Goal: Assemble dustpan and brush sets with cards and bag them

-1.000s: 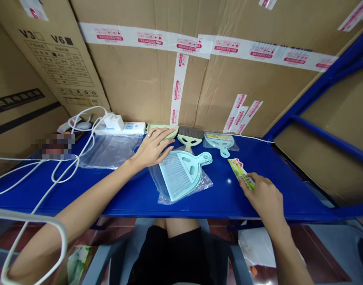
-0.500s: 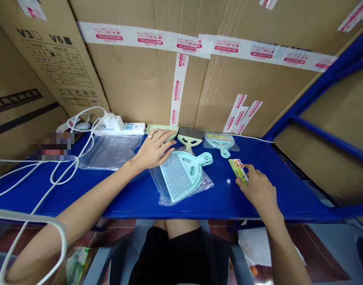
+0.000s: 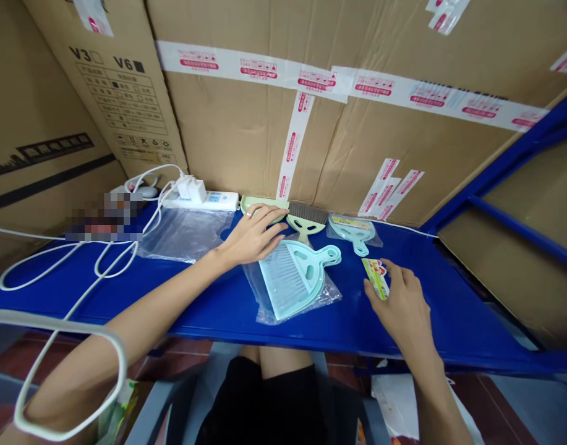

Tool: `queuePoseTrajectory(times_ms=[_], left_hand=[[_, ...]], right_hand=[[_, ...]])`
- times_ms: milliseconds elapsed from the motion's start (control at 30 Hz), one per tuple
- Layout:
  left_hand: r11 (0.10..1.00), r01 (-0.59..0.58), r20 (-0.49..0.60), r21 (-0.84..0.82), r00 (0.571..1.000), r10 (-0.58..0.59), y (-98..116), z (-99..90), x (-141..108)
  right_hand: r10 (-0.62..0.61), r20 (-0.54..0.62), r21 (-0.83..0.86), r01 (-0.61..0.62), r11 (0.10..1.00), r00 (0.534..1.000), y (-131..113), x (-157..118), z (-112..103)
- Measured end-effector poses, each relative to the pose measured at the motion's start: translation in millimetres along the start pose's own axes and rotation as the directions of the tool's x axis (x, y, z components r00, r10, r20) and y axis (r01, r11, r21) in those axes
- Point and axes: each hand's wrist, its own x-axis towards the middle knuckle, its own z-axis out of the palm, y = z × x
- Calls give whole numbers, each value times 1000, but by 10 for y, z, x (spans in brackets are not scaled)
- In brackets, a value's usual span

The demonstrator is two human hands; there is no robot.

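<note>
My left hand (image 3: 255,233) reaches to the back of the blue table with its fingers stretched out flat, partly covering a green dustpan (image 3: 264,203). Whether it presses on the dustpan I cannot tell. Just in front lies a light blue dustpan (image 3: 311,293) with a matching brush (image 3: 285,278) nested in it, on a clear plastic bag (image 3: 332,293). At the right, my right hand (image 3: 404,300) holds a small yellow-green printed card (image 3: 376,277) between thumb and fingers, low over the table. A green brush with dark bristles (image 3: 306,213) lies beside the green dustpan.
A bagged light blue dustpan set (image 3: 352,230) lies at the back right. A white power strip (image 3: 221,201), looping white cables (image 3: 102,287) and a flat clear bag (image 3: 185,235) occupy the left. Cardboard (image 3: 237,136) walls the back; a blue metal frame (image 3: 524,228) stands at right.
The view has shifted slightly, so everything sits a little to the right. Both hands stay at about the same places, and the card remains in my right hand.
</note>
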Motion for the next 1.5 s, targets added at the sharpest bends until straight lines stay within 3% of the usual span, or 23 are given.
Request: queuePoseTrajectory(times_ms=[100, 167, 233, 267, 333, 400, 533, 567, 600, 633, 733, 767, 833, 933, 1000, 1200, 1367, 1500], left_hand=[[1000, 1, 29, -7, 1000, -1, -16, 18, -9], [1000, 11, 47, -16, 999, -10, -34, 42, -25], [999, 33, 93, -29, 995, -30, -51, 66, -45], [998, 50, 132, -43, 990, -44, -57, 76, -54], [990, 96, 227, -104, 971, -71, -58, 90, -71], [971, 151, 307, -187, 948, -88, -41, 97, -78], [934, 231, 393, -273, 913, -110, 39, 101, -64], [927, 258, 413, -274, 902, -129, 61, 104, -59], [918, 291, 435, -270, 887, -153, 81, 108, -55], [908, 326, 460, -263, 870, -179, 97, 114, -54], [870, 421, 528, -256, 815, -239, 121, 139, -59], [856, 443, 543, -266, 803, -247, 120, 149, -65], [825, 474, 557, -308, 793, -248, 108, 170, -82], [752, 533, 567, -388, 781, -262, 78, 205, -112], [663, 609, 604, -434, 743, -287, 65, 228, -124], [289, 818, 725, -497, 574, -380, 108, 244, -91], [66, 904, 834, -421, 415, -363, 135, 228, -66], [-55, 913, 854, -405, 356, -381, 111, 209, -34]], right_hand=[[-225, -40, 183, 228, 956, 974, -192, 206, -93], [-343, 20, 215, 331, 919, 939, -351, 508, -90], [-380, 111, 261, 342, 903, 918, -486, 877, -36], [-399, 209, 300, 330, 895, 893, -532, 1050, 0], [-451, 397, 419, 279, 864, 799, -569, 1304, 67], [-464, 498, 512, 183, 839, 733, -534, 1396, 110], [-268, 546, 507, -58, 860, 794, -355, 1249, 88], [-237, 579, 497, -107, 861, 780, -319, 1200, 62], [-242, 634, 491, -141, 860, 734, -294, 1160, 33], [-284, 701, 494, -159, 855, 654, -281, 1131, 3], [-483, 808, 553, -150, 820, 339, -297, 1096, -60], [-532, 804, 579, -145, 803, 264, -311, 1094, -64], [-599, 777, 627, -153, 764, 194, -340, 1093, -45], [-645, 739, 673, -197, 712, 195, -354, 1104, 41], [-650, 729, 685, -235, 690, 216, -342, 1122, 107], [-677, 690, 722, -305, 621, 256, -304, 1164, 179], [-714, 652, 752, -336, 567, 256, -329, 1149, 215], [-687, 627, 779, -318, 541, 367, -377, 1159, 239]])
